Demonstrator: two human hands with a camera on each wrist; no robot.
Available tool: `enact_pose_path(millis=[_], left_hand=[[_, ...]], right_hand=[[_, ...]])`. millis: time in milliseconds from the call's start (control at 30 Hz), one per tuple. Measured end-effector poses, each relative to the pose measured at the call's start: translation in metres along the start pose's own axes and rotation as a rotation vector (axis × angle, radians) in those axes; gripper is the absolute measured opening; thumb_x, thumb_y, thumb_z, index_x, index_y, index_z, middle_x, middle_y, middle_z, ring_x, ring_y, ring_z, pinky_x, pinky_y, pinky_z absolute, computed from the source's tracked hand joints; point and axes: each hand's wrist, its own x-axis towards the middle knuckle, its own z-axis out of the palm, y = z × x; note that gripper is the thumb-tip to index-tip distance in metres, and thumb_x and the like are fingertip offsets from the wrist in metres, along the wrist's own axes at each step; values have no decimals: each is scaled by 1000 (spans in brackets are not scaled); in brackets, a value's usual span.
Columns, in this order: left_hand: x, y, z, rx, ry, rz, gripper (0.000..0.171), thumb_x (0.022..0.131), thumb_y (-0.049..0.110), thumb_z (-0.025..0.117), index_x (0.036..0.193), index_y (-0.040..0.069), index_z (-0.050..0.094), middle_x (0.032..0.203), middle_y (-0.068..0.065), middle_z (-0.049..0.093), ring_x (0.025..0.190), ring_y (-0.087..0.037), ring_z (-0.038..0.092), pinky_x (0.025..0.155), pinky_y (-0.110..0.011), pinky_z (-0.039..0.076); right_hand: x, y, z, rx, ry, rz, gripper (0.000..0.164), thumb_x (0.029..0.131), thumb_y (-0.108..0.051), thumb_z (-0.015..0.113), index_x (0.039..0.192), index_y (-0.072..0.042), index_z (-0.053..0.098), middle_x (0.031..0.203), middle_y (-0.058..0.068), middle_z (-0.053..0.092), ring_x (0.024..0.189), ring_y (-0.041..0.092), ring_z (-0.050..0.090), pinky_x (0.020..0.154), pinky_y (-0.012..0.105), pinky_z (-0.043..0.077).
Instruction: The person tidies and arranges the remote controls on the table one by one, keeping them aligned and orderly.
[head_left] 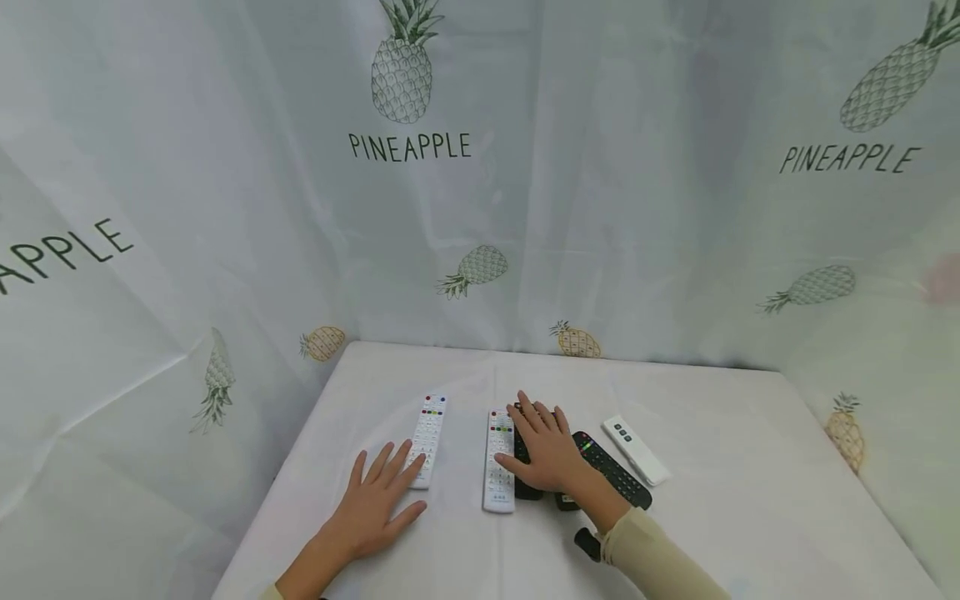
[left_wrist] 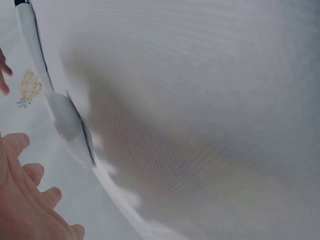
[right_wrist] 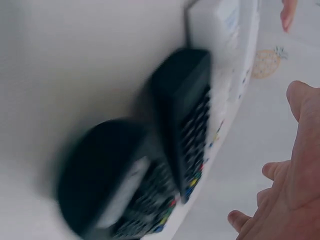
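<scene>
left hand (head_left: 375,504) and right hand (head_left: 545,452), fingers spread wide, over a white table (head_left: 712,425).
a white remote (head_left: 429,427) lies at the left hand's one o'clock, partly behind fingertips; a second white remote (head_left: 498,485) sits at the right hand's nine o'clock, a black remote (head_left: 528,491) partly beneath the palm, a slanted black remote (head_left: 615,472) at four, a small white remote (head_left: 636,451) at three; contact cannot be told.

The right hand (head_left: 547,454) covers part of a black remote (head_left: 529,493), its markings seemingly too small to read
</scene>
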Motion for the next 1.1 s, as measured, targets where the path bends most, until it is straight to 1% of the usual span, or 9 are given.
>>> enact_pose_path(millis=[100, 300, 433, 633, 700, 800, 933, 1000, 1100], left_hand=[[1, -1, -2, -5, 30, 4, 68, 95, 62, 48, 152, 24, 41, 160, -8, 35, 145, -38, 33, 113, -66, 12], [7, 2, -5, 10, 70, 37, 72, 96, 64, 46, 153, 21, 40, 160, -9, 35, 145, -38, 33, 120, -57, -5], [14, 9, -5, 18, 63, 85, 73, 96, 65, 44, 154, 22, 37, 161, -8, 33, 147, -36, 30, 118, -61, 1], [26, 28, -3, 61, -6, 144, 74, 97, 68, 37, 156, 23, 33, 164, -4, 26, 148, -35, 28, 113, -67, 14], [30, 37, -1, 62, -44, 158, 75, 97, 68, 37, 156, 23, 33, 165, -3, 25, 149, -35, 26, 114, -67, 14], [34, 50, 2, 15, -111, 191, 74, 97, 66, 40, 156, 22, 32, 165, -3, 25, 151, -35, 22, 115, -67, 11], [37, 69, 10, -33, -202, 268, 74, 98, 64, 39, 158, 23, 25, 166, -2, 20, 153, -34, 17, 115, -67, 9], [36, 77, 15, -39, -231, 316, 74, 99, 66, 34, 159, 24, 22, 167, -1, 17, 153, -32, 15, 115, -66, 8], [36, 86, 19, -48, -242, 368, 75, 99, 67, 28, 159, 23, 22, 167, -1, 16, 153, -31, 16, 114, -65, 8]], right_hand=[[-9, 8, 1, -13, 22, 18, 86, 92, -67, 49, 157, -16, 27, 167, 9, 13, 147, 39, 28, 117, 65, 16], [-16, 14, -2, 2, 55, 6, 85, 93, -65, 51, 157, -13, 29, 166, 10, 16, 146, 41, 30, 115, 67, 16], [-18, 15, -5, 5, 64, 5, 85, 92, -65, 52, 156, -13, 31, 166, 11, 19, 146, 41, 30, 115, 68, 17], [-19, 18, -1, -4, 56, 9, 84, 93, -65, 50, 156, -13, 32, 165, 10, 21, 145, 40, 31, 114, 68, 19], [-19, 18, 0, 2, 58, 7, 83, 93, -65, 50, 155, -13, 33, 165, 10, 22, 145, 40, 32, 114, 68, 19], [-18, 18, 0, 5, 55, 8, 83, 93, -65, 50, 155, -13, 33, 165, 10, 23, 145, 41, 32, 115, 67, 19], [-15, 16, -1, 8, 32, 7, 81, 93, -64, 50, 154, -13, 36, 164, 10, 25, 145, 42, 32, 115, 67, 19], [-13, 14, -1, 12, 14, 2, 80, 94, -64, 50, 154, -12, 37, 163, 10, 27, 145, 43, 32, 115, 67, 19], [-8, 13, 1, 17, -4, -7, 81, 93, -64, 49, 153, -12, 37, 162, 10, 30, 145, 43, 31, 115, 66, 19]])
